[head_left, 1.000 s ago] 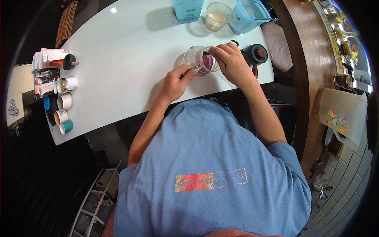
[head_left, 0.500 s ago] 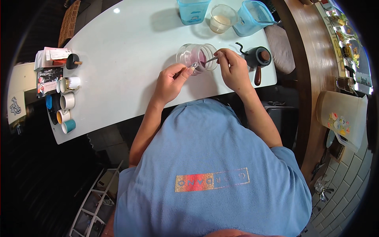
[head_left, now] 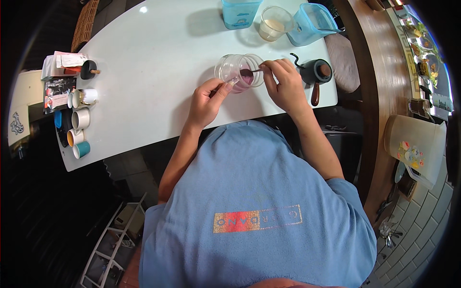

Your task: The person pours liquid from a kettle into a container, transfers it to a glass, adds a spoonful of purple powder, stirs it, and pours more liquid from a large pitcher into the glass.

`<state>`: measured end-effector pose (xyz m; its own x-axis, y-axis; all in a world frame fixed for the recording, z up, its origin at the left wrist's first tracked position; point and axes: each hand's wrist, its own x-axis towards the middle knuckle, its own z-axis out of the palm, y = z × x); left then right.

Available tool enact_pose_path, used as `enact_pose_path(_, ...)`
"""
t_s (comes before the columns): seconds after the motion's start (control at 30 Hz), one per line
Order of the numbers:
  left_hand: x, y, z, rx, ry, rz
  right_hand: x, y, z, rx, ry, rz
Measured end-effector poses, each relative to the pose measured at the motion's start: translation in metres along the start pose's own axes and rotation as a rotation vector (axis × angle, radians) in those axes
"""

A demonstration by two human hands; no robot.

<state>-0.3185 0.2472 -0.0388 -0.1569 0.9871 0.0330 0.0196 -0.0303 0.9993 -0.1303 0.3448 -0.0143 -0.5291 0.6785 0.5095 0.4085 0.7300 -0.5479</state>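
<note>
The clear jar [head_left: 238, 71] is tilting further onto its side, the left hand [head_left: 207, 102] bracing its base with fingers curled, while the right hand [head_left: 284, 85] is pinching a spoon [head_left: 250, 72] reaching into its mouth.

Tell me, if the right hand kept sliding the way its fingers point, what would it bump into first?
The right hand points left, holding a spoon into the clear glass jar. It would most likely meet the jar's rim first; the left hand steadies the jar's near side.
</note>
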Motion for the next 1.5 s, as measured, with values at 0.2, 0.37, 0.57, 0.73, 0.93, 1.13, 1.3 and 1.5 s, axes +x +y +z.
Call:
enact_pose_path(0.2, -0.002, -0.004, 0.000, -0.019, 0.006, 0.010, 0.002, -0.014, -0.002, 0.112, -0.059, 0.496)
enact_pose_path(0.37, -0.002, -0.002, 0.001, -0.015, -0.006, -0.011, 0.006, -0.004, -0.001, 0.082, -0.035, 0.136)
enact_pose_path(0.57, -0.002, -0.003, 0.001, -0.008, 0.005, -0.005, 0.018, -0.003, -0.009, -0.056, -0.151, -0.160)
enact_pose_path(0.73, -0.002, 0.002, 0.003, 0.019, 0.065, 0.021, 0.011, -0.001, -0.003, 0.037, -0.065, 0.050)
enact_pose_path(0.93, -0.002, -0.001, 0.001, 0.015, 0.046, 0.005, 0.006, -0.005, 0.000, 0.130, -0.079, 0.493)
enact_pose_path(1.13, -0.002, 0.001, 0.002, 0.006, 0.045, 0.015, 0.020, -0.003, -0.003, 0.075, -0.149, -0.016)
enact_pose_path(1.3, -0.003, -0.001, 0.001, -0.003, 0.026, -0.002, 0.029, -0.002, -0.008, -0.035, -0.195, -0.197)
enact_pose_path(1.5, -0.004, -0.001, 0.003, 0.017, 0.053, 0.040, 0.023, -0.005, -0.007, -0.035, -0.150, -0.132)
